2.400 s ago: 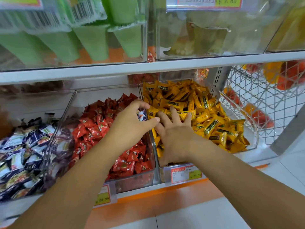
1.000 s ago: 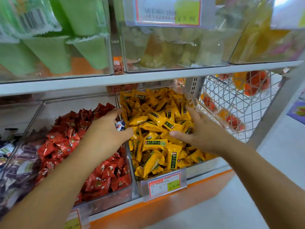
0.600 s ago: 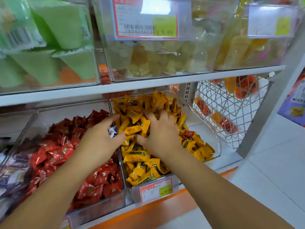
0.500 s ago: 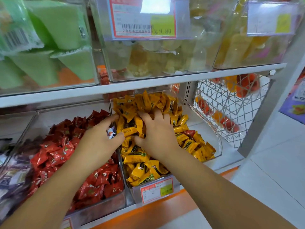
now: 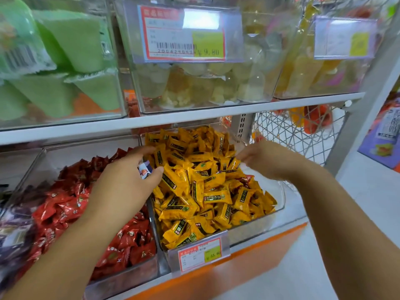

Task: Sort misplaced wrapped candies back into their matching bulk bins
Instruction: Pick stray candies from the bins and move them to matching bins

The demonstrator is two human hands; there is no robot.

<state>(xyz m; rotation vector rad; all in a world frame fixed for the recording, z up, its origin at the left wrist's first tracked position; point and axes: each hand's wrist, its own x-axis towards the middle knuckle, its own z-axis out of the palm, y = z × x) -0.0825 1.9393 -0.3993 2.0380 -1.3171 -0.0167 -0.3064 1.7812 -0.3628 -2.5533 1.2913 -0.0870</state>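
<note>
A clear bin (image 5: 273, 215) on the lower shelf is heaped with yellow wrapped candies (image 5: 194, 182). A single red candy (image 5: 247, 179) lies among them near the right side. To its left, another bin (image 5: 129, 276) holds red wrapped candies (image 5: 65, 204). My left hand (image 5: 127, 182) hovers over the divider between the two bins and pinches a small blue-and-white candy (image 5: 144, 168) between thumb and fingers. My right hand (image 5: 266, 161) is blurred, raised just above the right part of the yellow heap, fingers loosely bent, with nothing seen in it.
Dark blue-purple candies (image 5: 13, 232) fill a bin at far left. A wire basket (image 5: 292, 137) with orange-red packets stands to the right. The upper shelf (image 5: 173, 118) carries bins of green wedges and pale sweets close overhead. A price tag (image 5: 200, 253) clips on the yellow bin's front.
My right hand has come up out of the yellow candies and moved right. The left hand keeps the blue-and-white candy at the divider.
</note>
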